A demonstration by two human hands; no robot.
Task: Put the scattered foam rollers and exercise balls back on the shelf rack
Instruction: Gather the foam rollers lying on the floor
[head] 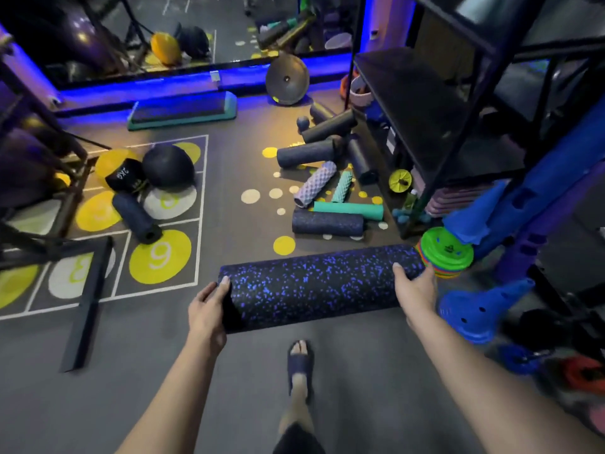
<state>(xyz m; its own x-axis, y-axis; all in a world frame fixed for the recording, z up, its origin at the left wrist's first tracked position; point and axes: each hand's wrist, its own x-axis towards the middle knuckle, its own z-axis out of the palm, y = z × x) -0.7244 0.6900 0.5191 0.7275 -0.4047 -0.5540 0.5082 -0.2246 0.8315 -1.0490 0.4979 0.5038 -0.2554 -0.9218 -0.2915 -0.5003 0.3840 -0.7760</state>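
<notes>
L hand & R hand grip speckled foam roller at ends; keep level toward shelf rack, far right

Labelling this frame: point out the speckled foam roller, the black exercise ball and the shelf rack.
speckled foam roller (311, 283): head view, middle of its side.
black exercise ball (168, 165): head view, centre of its surface.
shelf rack (415, 106): head view, bare shelf board.

Left hand and right hand both grip, fingers curled.
</notes>
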